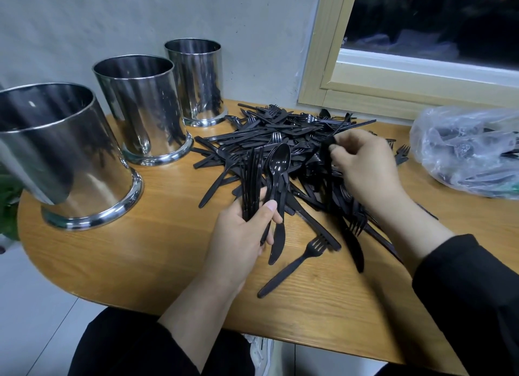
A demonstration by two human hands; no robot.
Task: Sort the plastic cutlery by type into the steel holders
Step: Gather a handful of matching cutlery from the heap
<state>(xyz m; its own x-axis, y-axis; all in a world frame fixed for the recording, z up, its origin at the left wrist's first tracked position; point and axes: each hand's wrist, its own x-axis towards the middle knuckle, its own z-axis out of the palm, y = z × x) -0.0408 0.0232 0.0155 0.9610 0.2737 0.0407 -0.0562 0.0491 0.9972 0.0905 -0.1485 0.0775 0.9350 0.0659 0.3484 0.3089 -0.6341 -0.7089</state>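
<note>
The left hand (241,229) has its fingers (270,208) curled round a bundle (264,179) of black cutlery, a spoon bowl uppermost, gripped at the handles. The right hand (365,167) pinches one black piece (328,148) above the pile (283,139) that spreads beyond both hands on the tabletop (146,257). The pieces look light, thin and slick, likely to flex and tangle, so the handles seem the best hold. Left of the hands stand three holders (140,103); nothing shows inside them. Right of the hands a bag (466,148) holds more cutlery.
</note>
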